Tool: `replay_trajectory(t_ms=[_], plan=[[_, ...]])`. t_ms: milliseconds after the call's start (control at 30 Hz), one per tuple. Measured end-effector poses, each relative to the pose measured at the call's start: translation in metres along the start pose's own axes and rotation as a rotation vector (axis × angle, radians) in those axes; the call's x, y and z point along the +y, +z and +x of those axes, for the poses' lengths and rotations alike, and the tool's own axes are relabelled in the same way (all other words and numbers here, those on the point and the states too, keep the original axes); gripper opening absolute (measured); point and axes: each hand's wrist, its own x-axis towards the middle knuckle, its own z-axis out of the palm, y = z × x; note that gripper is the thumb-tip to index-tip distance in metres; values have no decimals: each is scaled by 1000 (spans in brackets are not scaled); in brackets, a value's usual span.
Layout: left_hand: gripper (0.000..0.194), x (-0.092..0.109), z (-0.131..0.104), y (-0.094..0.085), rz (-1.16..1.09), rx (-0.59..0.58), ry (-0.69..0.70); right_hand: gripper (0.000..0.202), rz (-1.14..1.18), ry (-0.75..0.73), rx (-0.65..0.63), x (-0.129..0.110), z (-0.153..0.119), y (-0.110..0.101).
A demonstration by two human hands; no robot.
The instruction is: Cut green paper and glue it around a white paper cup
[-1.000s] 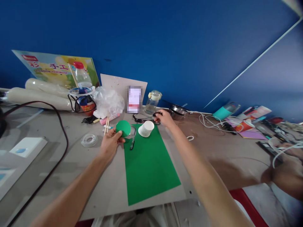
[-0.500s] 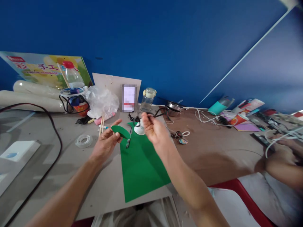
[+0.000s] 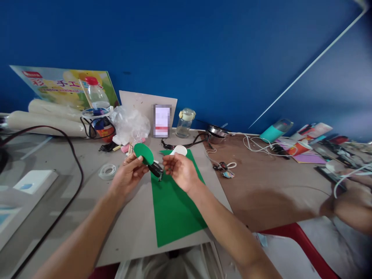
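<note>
A green paper disc (image 3: pixel 143 153) is held between the thumb and fingers of my left hand (image 3: pixel 130 172), tilted above the table. My right hand (image 3: pixel 180 170) is level with it, a short gap to the right, its fingers curled toward the thumb. Whatever it may pinch is too small or hidden to make out. Just beyond those fingers a white round-topped object (image 3: pixel 180 148) rests on the green sheet (image 3: pixel 180 211), partly hidden. A dark object with a shiny end (image 3: pixel 156 169) shows below the disc, between my hands; its kind is unclear.
A tape roll (image 3: pixel 107 171) lies left of my left hand. Behind are a phone (image 3: pixel 162 121), a glass jar (image 3: pixel 185 123), a plastic bag (image 3: pixel 132 123) and a red-capped bottle (image 3: pixel 97 95). A black cable (image 3: pixel 78 162) crosses the left side. Another person's arm (image 3: pixel 353 201) is at far right.
My right hand has come down and left, closer to the disc. My left hand has tilted the disc so its face shows more. The dark object now shows larger between my hands.
</note>
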Motion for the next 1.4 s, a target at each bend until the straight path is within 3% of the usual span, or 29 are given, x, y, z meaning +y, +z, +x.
replay_trajectory(t_ms=[100,167,367,433,567,667,833,1067,1400], plan=[[17,-2,-1,0,1,-3,-57,14,-280,62,-23,1,4,-6],[19,-4,-2,1,20,26,-85,17,-419,98,-111,6,6,-7],[18,-7,-4,7,79,38,-149,42,-523,138,-437,11,7,-9],[18,-7,-3,7,85,56,-119,43,-499,111,-421,11,9,-13],[21,-4,3,3,36,214,32,43,-366,-6,-277,6,13,-20],[21,-4,6,0,101,279,99,44,-376,-77,-289,1,8,-22],[21,-11,8,-3,294,276,177,45,-530,-85,-243,11,-1,-18],[21,-12,9,-7,463,311,231,29,-797,-196,-188,36,0,-20],[23,-15,7,-3,491,259,215,24,-895,-242,-226,45,3,-24]])
